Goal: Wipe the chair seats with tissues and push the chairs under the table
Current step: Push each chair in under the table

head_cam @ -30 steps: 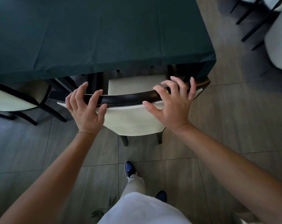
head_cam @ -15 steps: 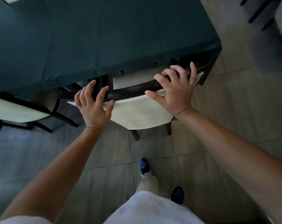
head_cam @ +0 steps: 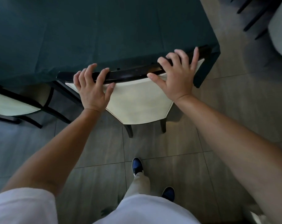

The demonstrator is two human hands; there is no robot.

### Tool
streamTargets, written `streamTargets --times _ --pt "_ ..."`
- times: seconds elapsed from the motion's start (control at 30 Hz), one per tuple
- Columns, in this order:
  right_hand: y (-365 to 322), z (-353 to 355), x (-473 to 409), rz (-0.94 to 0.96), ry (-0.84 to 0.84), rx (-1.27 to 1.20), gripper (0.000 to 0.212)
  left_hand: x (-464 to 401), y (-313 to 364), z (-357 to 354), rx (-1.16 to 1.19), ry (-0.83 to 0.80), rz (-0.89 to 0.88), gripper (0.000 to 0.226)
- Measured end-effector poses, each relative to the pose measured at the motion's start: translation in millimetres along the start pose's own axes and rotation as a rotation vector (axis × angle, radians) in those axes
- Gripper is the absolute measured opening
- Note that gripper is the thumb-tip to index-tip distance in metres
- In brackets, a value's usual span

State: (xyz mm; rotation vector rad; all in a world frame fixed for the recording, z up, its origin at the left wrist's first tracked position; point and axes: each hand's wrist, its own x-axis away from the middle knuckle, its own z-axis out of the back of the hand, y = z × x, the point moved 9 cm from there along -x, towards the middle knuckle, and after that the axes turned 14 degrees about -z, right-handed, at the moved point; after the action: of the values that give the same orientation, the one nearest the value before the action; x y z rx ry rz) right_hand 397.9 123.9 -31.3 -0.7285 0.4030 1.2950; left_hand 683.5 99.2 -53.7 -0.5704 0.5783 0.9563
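Note:
A chair [head_cam: 138,105] with a cream padded back and a dark wooden top rail stands tucked against the table [head_cam: 88,38], which is covered by a dark green cloth. The seat is hidden under the cloth. My left hand [head_cam: 92,90] lies over the left part of the rail, fingers on top and thumb against the cream back. On the right part of the rail my right hand [head_cam: 177,78] sits the same way, with spread fingers. No tissue is in view.
A second cream chair [head_cam: 11,105] stands at the left, partly out from the table. Another pale chair with dark legs [head_cam: 279,29] is at the top right. My feet [head_cam: 137,165] are on the grey tiled floor just behind the chair.
The chair has slid forward under the table; its seat, visible before, is now covered by the cloth. Both hands stayed on the top rail and I stepped closer.

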Motion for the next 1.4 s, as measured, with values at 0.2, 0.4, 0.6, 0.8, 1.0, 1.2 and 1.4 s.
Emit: streamTargets --times 0.2,0.4,0.6,0.8,1.0,1.2,1.4 --pt "17 -10 -21 0.044 -0.029 -0.016 0.062 -16 20 -2 -0.030 0.024 0.045 0.046" --pt "9 -19 -30 0.016 -0.015 -0.011 0.062 -30 0 -19 -0.020 0.006 0.045 0.047" --pt "-9 -27 -31 0.024 0.022 -0.049 0.062 -23 -22 -24 -0.048 0.016 0.048 0.046" --pt "-10 -30 -52 0.019 0.034 -0.051 0.062 -43 -24 -28 -0.058 0.003 0.053 0.046" --pt "-15 -34 -57 -0.012 0.070 -0.050 0.064 -54 -35 -36 -0.035 0.045 0.054 0.049" --pt "-16 -41 -70 0.019 0.121 -0.107 0.065 -54 -36 -36 -0.039 0.040 0.063 0.048" --pt "-18 -46 -93 0.011 0.123 -0.091 0.068 -76 -41 -41 -0.014 0.055 0.075 0.047"
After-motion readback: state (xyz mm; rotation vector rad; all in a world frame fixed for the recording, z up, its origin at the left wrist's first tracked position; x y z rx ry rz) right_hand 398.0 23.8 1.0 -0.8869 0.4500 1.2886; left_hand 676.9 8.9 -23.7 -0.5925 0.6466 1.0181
